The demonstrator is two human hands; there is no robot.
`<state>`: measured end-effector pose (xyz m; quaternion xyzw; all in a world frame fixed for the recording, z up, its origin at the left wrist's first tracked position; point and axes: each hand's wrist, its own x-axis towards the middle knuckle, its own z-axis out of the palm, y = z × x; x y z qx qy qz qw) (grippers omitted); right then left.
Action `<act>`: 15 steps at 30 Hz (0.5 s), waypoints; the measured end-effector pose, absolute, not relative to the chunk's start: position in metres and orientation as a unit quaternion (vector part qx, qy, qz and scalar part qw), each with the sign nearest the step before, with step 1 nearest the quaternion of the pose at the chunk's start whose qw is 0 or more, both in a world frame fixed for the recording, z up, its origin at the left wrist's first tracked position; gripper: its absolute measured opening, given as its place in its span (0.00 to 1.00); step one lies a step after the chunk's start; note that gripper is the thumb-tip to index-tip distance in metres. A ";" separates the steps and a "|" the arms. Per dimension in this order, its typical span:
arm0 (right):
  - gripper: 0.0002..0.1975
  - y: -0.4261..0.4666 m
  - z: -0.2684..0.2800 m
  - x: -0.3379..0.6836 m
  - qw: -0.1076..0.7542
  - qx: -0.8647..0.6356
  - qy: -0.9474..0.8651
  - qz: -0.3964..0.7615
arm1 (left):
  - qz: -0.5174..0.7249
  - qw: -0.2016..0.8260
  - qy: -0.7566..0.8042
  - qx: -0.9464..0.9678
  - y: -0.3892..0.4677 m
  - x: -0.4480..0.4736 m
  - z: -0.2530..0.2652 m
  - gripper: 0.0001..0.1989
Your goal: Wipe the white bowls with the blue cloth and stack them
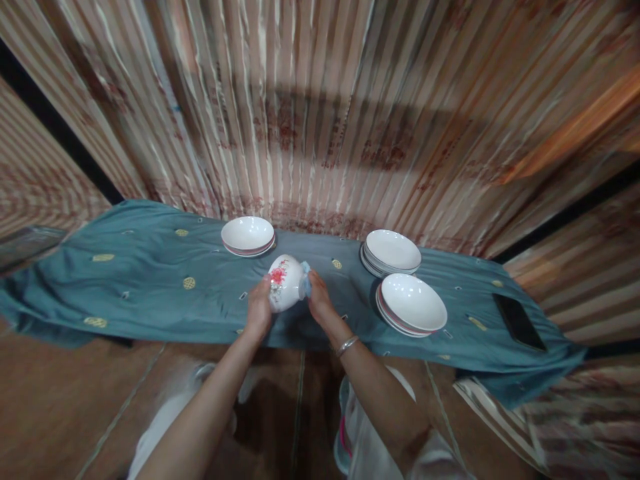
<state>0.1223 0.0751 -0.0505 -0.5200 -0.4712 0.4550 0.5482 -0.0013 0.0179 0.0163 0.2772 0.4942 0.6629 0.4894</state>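
Left hand [259, 310] grasps the left side of a white bowl [286, 287], thumb against its outside, while the right hand [320, 300] pinches a pale blue cloth [305, 280] against the bowl's right end. The bowl is tipped over sideways, so its outer wall with a red flower pattern shows; it is held over the middle of the table [155, 293], towards the near edge. A silver bangle [347, 345] circles the right wrist.

Just beyond, slightly left, sits a low stack of white bowls [249, 235] with a reddish band. To the right are two taller stacks: a far one [393, 251] and, just in front of it, a near one [414, 303]. A dark phone-like slab [519, 322] lies at the far right. Teal patterned fabric covers the table, and a striped curtain [310, 133] hangs behind.
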 end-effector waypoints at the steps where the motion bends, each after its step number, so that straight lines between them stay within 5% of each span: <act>1: 0.25 0.074 -0.055 0.119 0.550 -0.521 -0.475 0.449 | 0.670 0.489 0.491 0.268 0.019 -0.001 0.017 0.24; 9: 0.29 0.049 -0.065 0.100 0.570 -0.513 -0.511 0.387 | 0.695 0.524 0.472 0.142 0.019 0.000 0.033 0.15; 15: 0.33 0.020 -0.071 0.083 0.508 -0.547 -0.597 0.294 | 0.701 0.543 0.455 0.080 0.023 -0.006 0.034 0.12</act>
